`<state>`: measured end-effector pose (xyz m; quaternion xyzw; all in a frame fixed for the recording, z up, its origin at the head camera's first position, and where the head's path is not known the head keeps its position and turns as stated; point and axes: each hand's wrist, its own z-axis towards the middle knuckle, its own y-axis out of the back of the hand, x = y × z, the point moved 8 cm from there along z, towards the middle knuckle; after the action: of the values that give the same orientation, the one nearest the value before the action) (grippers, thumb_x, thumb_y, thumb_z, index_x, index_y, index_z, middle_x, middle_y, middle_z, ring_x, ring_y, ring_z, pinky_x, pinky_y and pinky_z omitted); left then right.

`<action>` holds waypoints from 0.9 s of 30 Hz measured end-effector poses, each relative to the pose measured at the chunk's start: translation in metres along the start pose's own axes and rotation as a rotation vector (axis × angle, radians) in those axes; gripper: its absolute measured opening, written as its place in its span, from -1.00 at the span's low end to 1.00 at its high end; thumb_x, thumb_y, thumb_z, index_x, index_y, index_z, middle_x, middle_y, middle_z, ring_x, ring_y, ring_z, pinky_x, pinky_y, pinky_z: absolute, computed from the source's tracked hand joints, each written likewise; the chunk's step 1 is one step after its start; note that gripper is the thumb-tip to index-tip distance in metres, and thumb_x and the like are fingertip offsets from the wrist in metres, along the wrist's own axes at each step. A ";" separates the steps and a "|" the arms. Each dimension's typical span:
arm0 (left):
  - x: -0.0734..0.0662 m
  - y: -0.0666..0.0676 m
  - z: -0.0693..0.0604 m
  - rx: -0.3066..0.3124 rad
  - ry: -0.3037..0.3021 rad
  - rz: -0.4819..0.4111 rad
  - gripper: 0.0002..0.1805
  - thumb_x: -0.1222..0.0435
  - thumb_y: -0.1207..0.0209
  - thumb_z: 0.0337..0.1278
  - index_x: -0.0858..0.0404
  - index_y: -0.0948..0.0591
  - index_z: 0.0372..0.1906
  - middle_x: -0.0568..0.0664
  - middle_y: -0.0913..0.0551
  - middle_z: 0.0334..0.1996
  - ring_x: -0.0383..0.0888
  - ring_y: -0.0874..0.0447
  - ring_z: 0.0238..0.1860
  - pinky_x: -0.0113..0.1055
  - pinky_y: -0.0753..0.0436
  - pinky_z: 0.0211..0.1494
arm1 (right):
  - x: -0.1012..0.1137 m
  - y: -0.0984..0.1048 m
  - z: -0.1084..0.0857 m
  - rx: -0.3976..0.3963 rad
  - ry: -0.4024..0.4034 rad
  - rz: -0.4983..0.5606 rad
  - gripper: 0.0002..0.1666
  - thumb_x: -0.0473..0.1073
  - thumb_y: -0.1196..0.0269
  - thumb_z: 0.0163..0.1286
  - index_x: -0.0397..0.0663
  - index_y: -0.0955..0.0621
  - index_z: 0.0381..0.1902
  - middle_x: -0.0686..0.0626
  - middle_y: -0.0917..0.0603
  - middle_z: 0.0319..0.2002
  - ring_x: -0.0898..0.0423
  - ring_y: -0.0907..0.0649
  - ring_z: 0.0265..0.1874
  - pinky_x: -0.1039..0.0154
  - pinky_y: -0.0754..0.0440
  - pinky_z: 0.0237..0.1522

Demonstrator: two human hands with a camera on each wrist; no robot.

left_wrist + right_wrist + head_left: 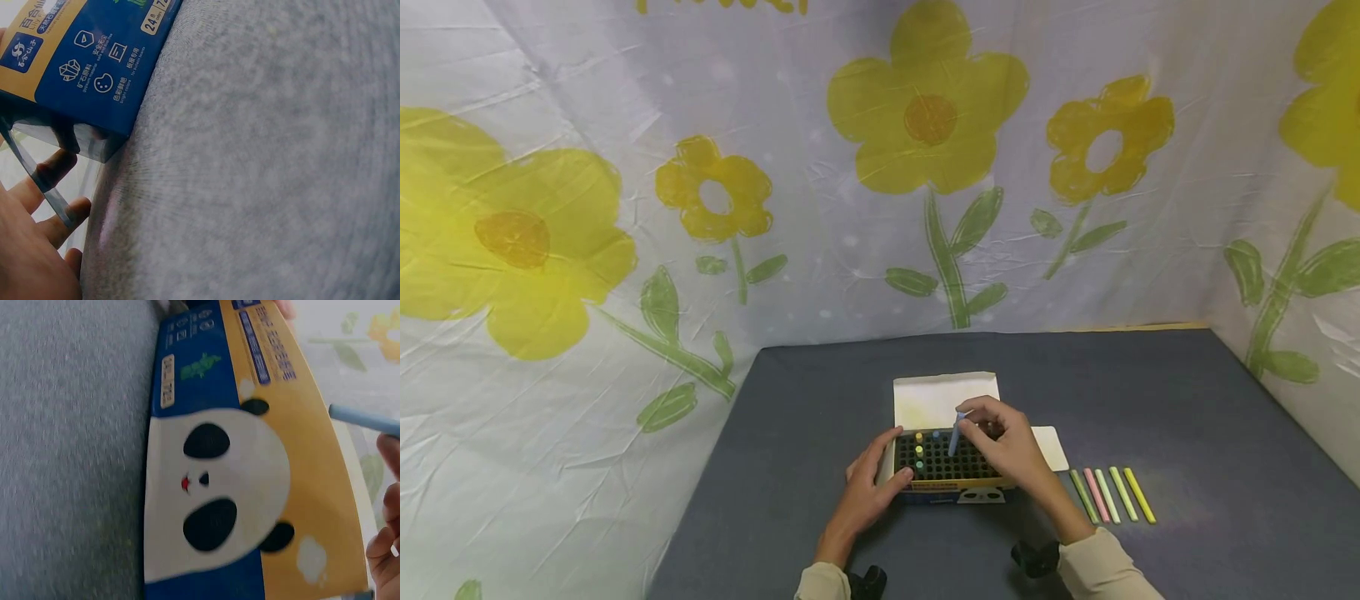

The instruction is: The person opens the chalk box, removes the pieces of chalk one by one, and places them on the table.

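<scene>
A blue and yellow chalk box (936, 484) with a panda on its front stands on the table, lid raised at the back. Inside is a black grid of holes, with several coloured chalk ends (919, 451) showing toward the left. My left hand (861, 496) holds the box's left end, thumb at the front corner and fingers farther back. Above the grid, my right hand (1009, 442) pinches a light blue chalk stick (955, 436) near its upper end. The stick (362, 418) tilts, its lower tip over the holes. Whether that tip enters a hole, I cannot tell.
Several chalk sticks (1111, 496) in green, pink, pale and yellow lie side by side right of the box. A white side flap (1050, 448) sticks out at its right end. The grey cloth-covered table (820, 400) meets a flower-printed curtain (820, 292) behind.
</scene>
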<state>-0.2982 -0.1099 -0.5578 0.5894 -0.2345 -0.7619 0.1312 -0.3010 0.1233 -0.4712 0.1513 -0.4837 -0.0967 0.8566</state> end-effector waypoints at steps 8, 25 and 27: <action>-0.001 0.000 -0.001 -0.004 -0.004 0.005 -0.31 -0.03 -0.26 0.24 -0.28 -0.36 0.48 -0.03 -0.47 0.43 0.14 -0.40 0.34 0.37 -0.15 0.31 | -0.006 0.031 -0.005 -0.075 -0.010 0.020 -0.77 -0.38 -0.28 0.42 -0.20 -0.66 0.01 -0.13 -0.74 -0.42 0.18 -0.41 -0.61 0.28 -0.42 -0.44; 0.000 -0.001 -0.002 0.017 0.015 -0.009 -0.30 -0.04 -0.26 0.25 -0.30 -0.34 0.49 -0.09 -0.41 0.48 0.15 -0.36 0.43 0.35 -0.04 0.38 | -0.024 0.094 -0.028 -0.145 -0.039 -0.044 -0.73 -0.42 -0.25 0.42 -0.20 -0.68 0.04 -0.06 -0.75 -0.40 0.14 -0.53 -0.58 0.30 -0.41 -0.46; 0.001 -0.001 -0.003 0.016 0.018 -0.004 -0.30 -0.04 -0.26 0.25 -0.30 -0.34 0.49 -0.08 -0.41 0.48 0.15 -0.35 0.43 0.35 -0.05 0.37 | -0.028 0.101 -0.031 -0.151 -0.050 -0.062 -0.73 -0.41 -0.25 0.43 -0.20 -0.68 0.05 -0.07 -0.75 -0.40 0.15 -0.52 -0.58 0.30 -0.41 -0.46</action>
<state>-0.2956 -0.1096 -0.5595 0.5976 -0.2382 -0.7550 0.1269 -0.2869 0.2315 -0.4735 0.0988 -0.4913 -0.1629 0.8499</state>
